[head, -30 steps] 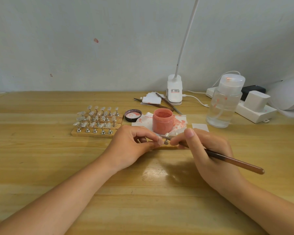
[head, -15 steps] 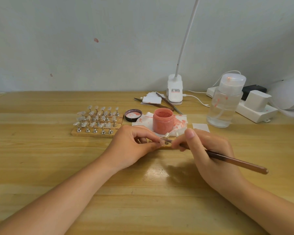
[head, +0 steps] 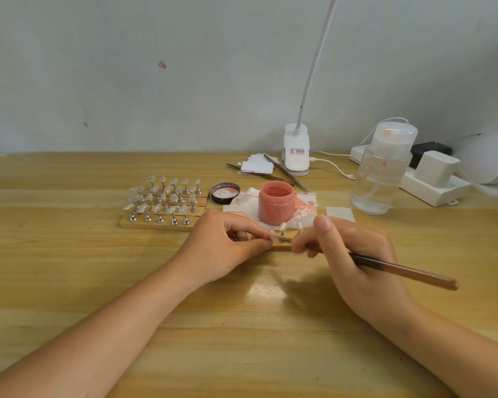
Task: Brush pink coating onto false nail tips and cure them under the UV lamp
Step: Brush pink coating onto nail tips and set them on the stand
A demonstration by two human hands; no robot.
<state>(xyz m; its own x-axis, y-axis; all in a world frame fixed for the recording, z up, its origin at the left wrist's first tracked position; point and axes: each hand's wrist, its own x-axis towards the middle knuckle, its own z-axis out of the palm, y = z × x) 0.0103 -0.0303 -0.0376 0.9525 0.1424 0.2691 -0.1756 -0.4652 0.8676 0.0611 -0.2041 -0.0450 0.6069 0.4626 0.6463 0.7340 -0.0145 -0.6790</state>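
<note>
- Brushwork is proceeding at the near centre of the table [head: 69, 282]: the left hand [head: 222, 248] is pinching a nail tip [head: 274, 236] between thumb and forefinger, closed narrowly round it.
- The right hand [head: 354, 254] is gripping the brush [head: 400, 270] pen-fashion, closed on its handle; the handle is trailing off to the right and slightly nearer, its working end pointing left at the tip.
- The tip is lying between the two hands, just near of the open pink jar [head: 276, 205]. Whether the bristles are touching it cannot be told; they are blurred.
- The right hand is the one placed to stroke, leftward along the brush's own line.
- The rack of uncoated tips [head: 163, 201] is standing to the far left, apart from both hands.
- Against the earlier frames, the grips are remaining as they were; the brush handle is sitting slightly lower and further right, otherwise little is changing.
</note>
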